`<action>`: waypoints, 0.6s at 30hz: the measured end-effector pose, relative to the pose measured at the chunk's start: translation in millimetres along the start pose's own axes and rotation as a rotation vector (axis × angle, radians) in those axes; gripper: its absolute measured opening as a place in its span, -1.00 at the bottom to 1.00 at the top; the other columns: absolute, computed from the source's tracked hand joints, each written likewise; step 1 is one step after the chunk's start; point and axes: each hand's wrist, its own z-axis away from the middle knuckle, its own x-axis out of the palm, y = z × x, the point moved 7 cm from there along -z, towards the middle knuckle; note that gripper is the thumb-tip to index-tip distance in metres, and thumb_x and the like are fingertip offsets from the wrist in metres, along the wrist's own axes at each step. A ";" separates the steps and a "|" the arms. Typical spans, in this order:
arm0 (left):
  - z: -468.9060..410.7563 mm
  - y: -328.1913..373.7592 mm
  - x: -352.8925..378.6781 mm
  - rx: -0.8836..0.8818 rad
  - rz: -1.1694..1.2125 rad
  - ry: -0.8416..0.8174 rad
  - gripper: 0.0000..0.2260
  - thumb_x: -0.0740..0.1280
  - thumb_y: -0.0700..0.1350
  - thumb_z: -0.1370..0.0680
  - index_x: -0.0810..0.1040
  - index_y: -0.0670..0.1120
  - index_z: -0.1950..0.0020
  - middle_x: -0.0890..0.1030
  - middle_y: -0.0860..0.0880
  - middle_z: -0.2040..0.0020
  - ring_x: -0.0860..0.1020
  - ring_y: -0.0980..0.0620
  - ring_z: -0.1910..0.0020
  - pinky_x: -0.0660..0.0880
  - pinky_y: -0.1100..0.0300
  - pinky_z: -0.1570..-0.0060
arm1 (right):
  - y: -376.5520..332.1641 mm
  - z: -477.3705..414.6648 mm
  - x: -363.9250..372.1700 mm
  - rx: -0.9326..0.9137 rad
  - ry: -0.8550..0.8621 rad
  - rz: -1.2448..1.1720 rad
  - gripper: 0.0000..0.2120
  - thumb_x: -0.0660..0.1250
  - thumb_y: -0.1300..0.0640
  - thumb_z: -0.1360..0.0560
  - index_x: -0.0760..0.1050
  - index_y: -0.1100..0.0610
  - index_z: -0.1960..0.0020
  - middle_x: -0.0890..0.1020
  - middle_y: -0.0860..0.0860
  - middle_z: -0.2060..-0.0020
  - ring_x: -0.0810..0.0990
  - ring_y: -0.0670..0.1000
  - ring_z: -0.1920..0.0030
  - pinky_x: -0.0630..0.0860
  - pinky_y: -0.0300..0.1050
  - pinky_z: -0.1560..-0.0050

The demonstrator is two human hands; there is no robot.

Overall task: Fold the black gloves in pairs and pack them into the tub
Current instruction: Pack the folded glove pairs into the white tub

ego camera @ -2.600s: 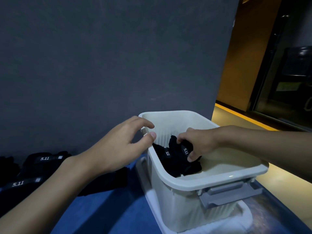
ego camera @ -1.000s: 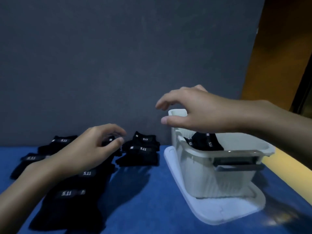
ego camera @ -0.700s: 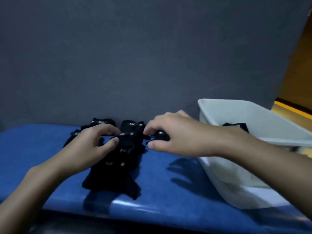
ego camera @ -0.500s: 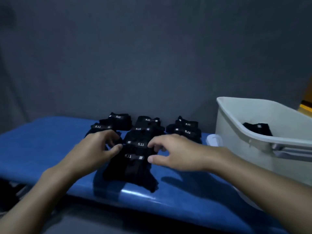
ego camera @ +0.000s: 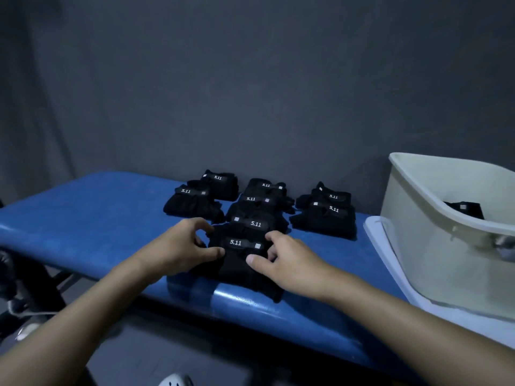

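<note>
Black gloves with "5.11" cuff labels lie in three groups on the blue padded bench (ego camera: 83, 213): a left group (ego camera: 195, 199), a middle column (ego camera: 259, 203) and a right group (ego camera: 326, 218). The nearest glove (ego camera: 239, 263) of the middle column lies at the bench's front edge. My left hand (ego camera: 181, 246) pinches its left side with thumb and curled fingers. My right hand (ego camera: 289, 260) pinches its right side, thumb on top. The white tub (ego camera: 418, 188) stands at the right with a folded black glove bundle (ego camera: 465, 208) inside.
The tub rests on a white lid or tray (ego camera: 374, 235) on the bench. A grey wall (ego camera: 250, 93) rises right behind the gloves. Dark objects (ego camera: 16, 288) sit on the floor at left, and a white shoe (ego camera: 175, 381) shows at the bottom.
My right hand left the tub, where it set a glove bundle, and crossed left to the pile. Both hands have closed in on the nearest glove, and the view swung left.
</note>
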 end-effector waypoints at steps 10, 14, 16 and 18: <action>12.6 9.0 6.9 -0.077 0.333 -0.055 -0.63 0.56 -0.03 -0.41 0.55 0.00 -0.17 0.65 -0.07 0.20 0.66 0.06 0.31 0.60 0.17 0.23 | 12.7 3.9 5.1 0.024 -0.063 -0.401 -0.72 0.50 0.10 -0.41 0.46 -0.01 -0.03 0.58 -0.08 0.21 0.52 -0.19 0.32 0.53 -0.21 0.17; 16.8 9.8 9.7 -0.101 0.378 -0.113 -0.62 0.56 -0.05 -0.42 0.55 -0.06 -0.16 0.72 -0.18 0.06 0.69 -0.18 0.01 0.57 -0.12 -0.17 | 12.2 10.1 6.2 0.019 -0.122 -0.462 -0.69 0.51 0.16 -0.41 0.42 -0.03 -0.02 0.61 0.00 0.18 0.58 -0.11 0.27 0.56 -0.19 0.20; 20.0 15.2 10.6 -0.072 0.382 -0.132 -0.67 0.54 -0.14 -0.43 0.57 -0.09 -0.15 0.71 -0.23 0.05 0.68 -0.23 0.00 0.55 -0.15 -0.17 | 10.2 14.2 6.5 0.019 -0.146 -0.486 -0.66 0.50 0.20 -0.43 0.40 0.01 -0.06 0.59 -0.03 0.22 0.54 -0.15 0.32 0.46 -0.31 0.31; 22.6 22.4 11.0 -0.024 0.423 -0.143 -0.72 0.51 -0.24 -0.45 0.59 -0.12 -0.14 0.69 -0.29 0.02 0.68 -0.24 0.01 0.55 -0.16 -0.15 | 10.1 17.3 5.8 0.023 -0.139 -0.502 -0.62 0.50 0.21 -0.42 0.38 0.04 -0.10 0.58 -0.04 0.19 0.54 -0.13 0.27 0.48 -0.30 0.27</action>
